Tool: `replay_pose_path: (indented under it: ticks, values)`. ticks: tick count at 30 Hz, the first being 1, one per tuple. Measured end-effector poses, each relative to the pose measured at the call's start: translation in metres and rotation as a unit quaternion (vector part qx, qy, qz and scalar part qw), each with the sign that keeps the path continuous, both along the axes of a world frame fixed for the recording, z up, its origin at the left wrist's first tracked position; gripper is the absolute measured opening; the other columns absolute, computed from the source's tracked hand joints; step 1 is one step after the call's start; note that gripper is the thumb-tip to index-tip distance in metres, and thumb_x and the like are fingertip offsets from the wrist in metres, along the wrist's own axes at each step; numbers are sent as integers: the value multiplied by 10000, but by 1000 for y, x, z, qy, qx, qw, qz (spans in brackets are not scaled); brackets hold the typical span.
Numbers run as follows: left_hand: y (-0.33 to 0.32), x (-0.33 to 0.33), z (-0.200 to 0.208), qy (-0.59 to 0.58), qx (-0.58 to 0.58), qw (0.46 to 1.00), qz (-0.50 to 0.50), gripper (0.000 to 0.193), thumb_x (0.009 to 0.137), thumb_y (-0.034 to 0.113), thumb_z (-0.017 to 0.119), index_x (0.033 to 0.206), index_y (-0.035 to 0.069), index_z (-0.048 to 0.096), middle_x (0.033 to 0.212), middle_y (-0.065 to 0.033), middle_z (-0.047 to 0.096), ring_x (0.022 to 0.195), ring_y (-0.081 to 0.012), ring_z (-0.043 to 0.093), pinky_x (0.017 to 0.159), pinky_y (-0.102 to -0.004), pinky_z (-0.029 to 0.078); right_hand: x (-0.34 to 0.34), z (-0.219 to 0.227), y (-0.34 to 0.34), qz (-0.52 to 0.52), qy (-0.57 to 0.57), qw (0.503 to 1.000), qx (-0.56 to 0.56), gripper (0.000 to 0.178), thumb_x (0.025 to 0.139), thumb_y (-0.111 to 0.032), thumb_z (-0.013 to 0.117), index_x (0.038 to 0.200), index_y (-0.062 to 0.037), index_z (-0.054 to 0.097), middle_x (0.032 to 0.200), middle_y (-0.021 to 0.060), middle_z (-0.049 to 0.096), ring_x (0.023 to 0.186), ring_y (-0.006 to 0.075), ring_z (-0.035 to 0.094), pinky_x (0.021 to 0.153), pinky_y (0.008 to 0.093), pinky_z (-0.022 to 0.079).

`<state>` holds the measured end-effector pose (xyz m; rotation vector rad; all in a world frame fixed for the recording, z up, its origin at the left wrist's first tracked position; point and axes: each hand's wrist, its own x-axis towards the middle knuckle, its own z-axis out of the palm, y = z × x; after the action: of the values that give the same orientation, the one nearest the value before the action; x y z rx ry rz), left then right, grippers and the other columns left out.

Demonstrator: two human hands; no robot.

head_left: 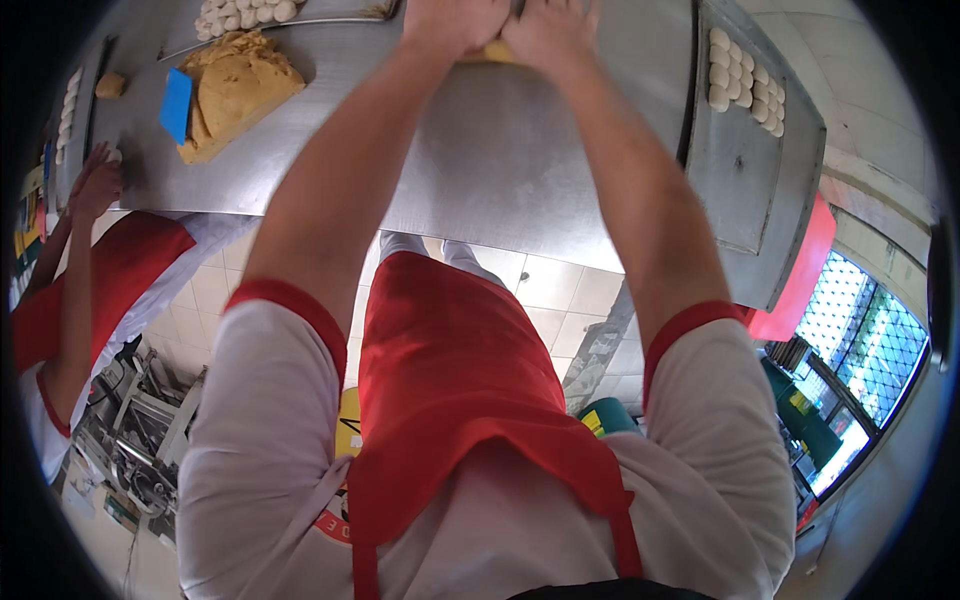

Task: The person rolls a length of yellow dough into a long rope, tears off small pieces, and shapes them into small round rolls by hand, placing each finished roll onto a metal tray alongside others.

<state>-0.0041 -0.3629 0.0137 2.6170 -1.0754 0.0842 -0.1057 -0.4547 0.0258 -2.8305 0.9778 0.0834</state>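
Both my arms stretch far forward over the steel table [500, 150] to the upper edge of the view. There my left hand [458, 22] and my right hand [552, 35] lie close side by side, pressed down on a piece of yellow dough [490, 53]. Only a strip of this dough shows below and between them. The fingers seem bent round it, partly cut off by the picture's edge. Left of my left arm sits a big mound of yellow dough [245, 90], with a blue dough scraper [176, 106] leaning against its left side.
White dough balls [245, 15] sit on a tray at the top left; more white dough balls [735, 75] lie on a metal tray [740, 170] at right. A small dough lump [110, 86] is at far left. Beside it a co-worker's hand [97, 185] works at the table.
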Motion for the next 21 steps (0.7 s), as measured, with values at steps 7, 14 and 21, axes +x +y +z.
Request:
replay_pose_path:
  ticks: [7,14,21]
  values:
    - [102,-100,-10,-8,-20,982,-188,785,1084,551,417,1673,41,320,1750,-181,287,1630,-442,181,1311,-600,120,-124,-30,90,91,-146,984,-35,652,1052,-339,453,1651,-88,402,1740,142,316,1601,455,241,1299,624,137]
    - [216,-206,32,33,41,974,-219,778,1023,485,623,1650,98,372,1681,-153,385,1575,-390,306,1271,-615,211,-251,29,158,145,-99,982,66,726,942,-348,751,1600,-192,489,1667,129,392,1533,386,363,1243,607,269]
    - [162,-129,31,44,79,960,-267,636,951,572,676,1386,117,582,1218,-106,644,1207,-322,619,1025,-486,483,-201,24,75,186,-41,977,94,636,919,-532,753,1452,-213,620,1285,49,612,1275,298,539,1093,500,406]
